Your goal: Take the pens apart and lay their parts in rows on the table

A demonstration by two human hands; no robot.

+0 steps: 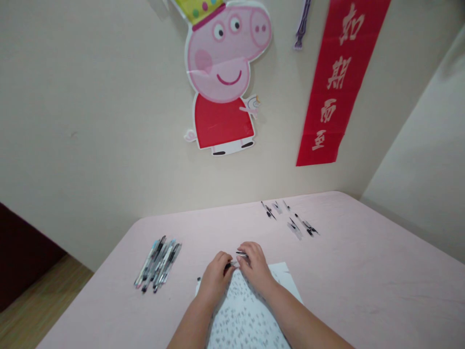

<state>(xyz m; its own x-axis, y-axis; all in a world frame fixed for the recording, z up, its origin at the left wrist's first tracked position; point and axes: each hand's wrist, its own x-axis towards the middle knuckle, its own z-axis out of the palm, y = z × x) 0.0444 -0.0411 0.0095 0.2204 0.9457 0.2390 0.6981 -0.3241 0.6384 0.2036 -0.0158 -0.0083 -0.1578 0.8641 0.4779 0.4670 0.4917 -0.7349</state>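
A bundle of pens [158,264] lies at the left of a pink-covered table [363,261], the barrels side by side and slanting from near left to far right, well apart from the person's hands. To its right, a small black piece [198,278] rests just beside the left hand [216,278], the nearer of the two hands to the bundle. That hand pinches a dark pen piece [228,265] between thumb and bent fingers, its long axis running roughly left to right, the paler end toward the right hand. A sheet of handwritten paper [250,315] spreads beneath both forearms. Across a narrow gap, slightly farther from the person, the right hand [255,269] grips a slim pen piece [241,254], which also lies mostly crosswise, its tip pointing left. The hands are close together above the sheet's far edge; whether the two pieces touch is too small to tell. At far right, loose pen parts [293,228] lie scattered in small groups, mostly slanting from far left to near right, with the right hand the nearer to them.
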